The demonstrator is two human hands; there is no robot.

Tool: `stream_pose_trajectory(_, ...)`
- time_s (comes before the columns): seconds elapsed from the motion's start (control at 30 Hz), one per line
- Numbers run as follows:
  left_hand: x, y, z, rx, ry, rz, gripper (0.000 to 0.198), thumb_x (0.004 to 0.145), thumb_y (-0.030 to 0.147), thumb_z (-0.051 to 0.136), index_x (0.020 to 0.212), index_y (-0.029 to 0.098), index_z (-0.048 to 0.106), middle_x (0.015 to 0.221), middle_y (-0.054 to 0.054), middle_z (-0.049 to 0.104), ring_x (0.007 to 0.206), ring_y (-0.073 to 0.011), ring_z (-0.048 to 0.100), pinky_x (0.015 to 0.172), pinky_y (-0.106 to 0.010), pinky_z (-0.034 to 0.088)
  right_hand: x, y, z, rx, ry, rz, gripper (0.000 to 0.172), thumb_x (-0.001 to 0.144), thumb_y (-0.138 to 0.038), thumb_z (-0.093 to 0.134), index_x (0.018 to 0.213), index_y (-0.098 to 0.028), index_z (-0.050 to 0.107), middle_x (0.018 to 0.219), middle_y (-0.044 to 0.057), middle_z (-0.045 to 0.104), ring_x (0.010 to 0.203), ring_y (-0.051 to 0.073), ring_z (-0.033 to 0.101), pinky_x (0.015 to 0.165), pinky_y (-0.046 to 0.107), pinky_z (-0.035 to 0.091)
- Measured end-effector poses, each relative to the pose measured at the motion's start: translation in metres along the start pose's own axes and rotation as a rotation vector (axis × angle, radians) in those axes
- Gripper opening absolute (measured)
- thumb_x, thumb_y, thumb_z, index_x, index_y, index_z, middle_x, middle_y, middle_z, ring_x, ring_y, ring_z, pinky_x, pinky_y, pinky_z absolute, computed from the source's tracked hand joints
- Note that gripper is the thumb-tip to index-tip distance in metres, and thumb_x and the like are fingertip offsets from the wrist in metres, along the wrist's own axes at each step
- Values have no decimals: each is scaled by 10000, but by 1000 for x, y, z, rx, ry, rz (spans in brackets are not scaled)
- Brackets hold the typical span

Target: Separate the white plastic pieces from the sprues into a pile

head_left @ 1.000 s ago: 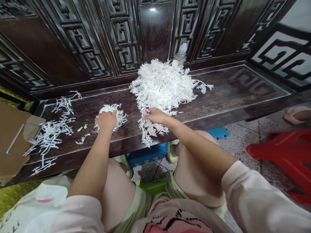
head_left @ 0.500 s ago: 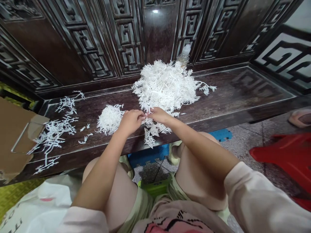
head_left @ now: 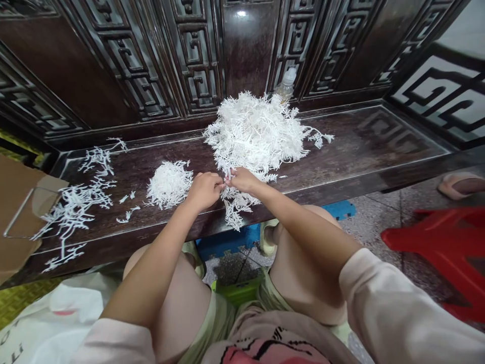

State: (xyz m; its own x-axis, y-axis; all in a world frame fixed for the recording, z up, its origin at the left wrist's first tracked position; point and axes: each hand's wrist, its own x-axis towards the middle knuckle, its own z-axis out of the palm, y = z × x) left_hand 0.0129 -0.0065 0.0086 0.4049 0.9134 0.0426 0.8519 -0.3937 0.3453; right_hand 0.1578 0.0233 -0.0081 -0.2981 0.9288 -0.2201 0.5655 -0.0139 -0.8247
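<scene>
My left hand [head_left: 205,190] and my right hand [head_left: 242,180] meet at the front of a big heap of white branched plastic sprigs [head_left: 257,131]. Fingers of both hands are pinched together on a small white sprig, mostly hidden by the fingertips. Just below them, loose white sprigs [head_left: 237,207] hang over the bench's front edge. Left of my left hand sits a smaller round pile of short white pieces [head_left: 170,185]. Bare white branching stems [head_left: 81,202] lie scattered farther left, with a few tiny bits [head_left: 129,212] between.
Everything lies on a dark wooden bench [head_left: 341,136] with a carved back. A clear bottle [head_left: 287,86] stands behind the heap. At the left end is a cardboard box [head_left: 22,212]; a white bag [head_left: 56,318] is below. A red plastic stool [head_left: 428,235] stands at right.
The view has shifted slightly, so the scene sits a little farther left. Both hands stay together at the same place, with only small finger movement.
</scene>
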Motion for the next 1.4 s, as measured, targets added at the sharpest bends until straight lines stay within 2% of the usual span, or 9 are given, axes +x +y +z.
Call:
stream_pose_trajectory(0.2, -3, 3, 2, -189, 3, -1, 245, 751, 269, 430, 568, 172, 561, 641, -31, 547, 665, -163, 501, 612, -288, 353, 3, 2, 3, -9, 33, 15, 63, 626, -161, 488, 670, -140, 529, 704, 40, 564, 663, 132, 490, 621, 241, 378)
stream_pose_trajectory(0.37, -18, 16, -18, -361, -7, 37, 303, 787, 353, 393, 649, 177, 597, 734, -26, 605, 704, -148, 537, 686, -266, 390, 10, 8, -28, 100, 270, 141, 126, 685, -184, 467, 786, -133, 524, 830, 75, 559, 672, 124, 490, 621, 256, 386)
stream_pose_trajectory(0.5, -16, -27, -22, 6, 52, -305, 301, 767, 391, 412, 697, 197, 632, 833, -45, 642, 786, -203, 554, 732, -309, 372, 7, 8, -37, 235, 85, 103, 108, 657, -201, 525, 748, -143, 518, 811, 58, 554, 701, 128, 484, 599, 240, 369)
stream_pose_trajectory(0.67, -17, -98, -9, 158, -106, -765, 417, 737, 461, 448, 996, 168, 595, 1109, -123, 567, 1003, -303, 495, 794, -393, 346, -4, -7, -15, 279, -110, 75, 124, 644, -221, 554, 741, -147, 534, 791, 44, 576, 689, 125, 479, 580, 235, 345)
stream_pose_trajectory(0.73, -18, -106, -5, 140, -145, -857, 524, 752, 518, 399, 1020, 102, 569, 1119, -182, 542, 1013, -331, 479, 796, -436, 330, -7, -11, -9, 289, -149, 73, 121, 647, -223, 551, 738, -145, 533, 778, 39, 579, 691, 122, 482, 576, 230, 342)
stream_pose_trajectory(0.9, -18, -99, 0, 133, -15, -1022, 616, 802, 517, 294, 1009, -23, 506, 1063, -284, 511, 979, -357, 487, 743, -448, 325, -10, -10, -2, 278, -211, 55, 124, 649, -241, 560, 706, -139, 520, 757, 26, 575, 668, 103, 478, 598, 225, 351)
stream_pose_trajectory(1.2, -13, -81, -10, 196, 48, -926, 385, 705, 303, 502, 988, 48, 558, 1063, -238, 541, 997, -354, 481, 826, -477, 248, -6, -6, 1, 306, -201, 63, 146, 624, -248, 587, 704, -144, 524, 736, 35, 558, 632, 108, 469, 572, 238, 357)
stream_pose_trajectory(1.3, -7, -57, -9, 11, 17, -733, 401, 776, 453, 370, 927, 166, 607, 984, -111, 611, 894, -264, 542, 760, -374, 345, -7, -9, -1, 313, -153, 82, 133, 619, -227, 574, 703, -139, 522, 688, 16, 531, 597, 95, 447, 564, 230, 344)
stream_pose_trajectory(1.4, -7, -31, -5, -314, -134, -445, 519, 749, 589, 311, 821, 188, 632, 802, -45, 644, 720, -200, 563, 634, -286, 383, -6, -10, -2, 315, -118, 84, 140, 602, -211, 572, 705, -137, 512, 667, 2, 517, 574, 85, 427, 554, 222, 332)
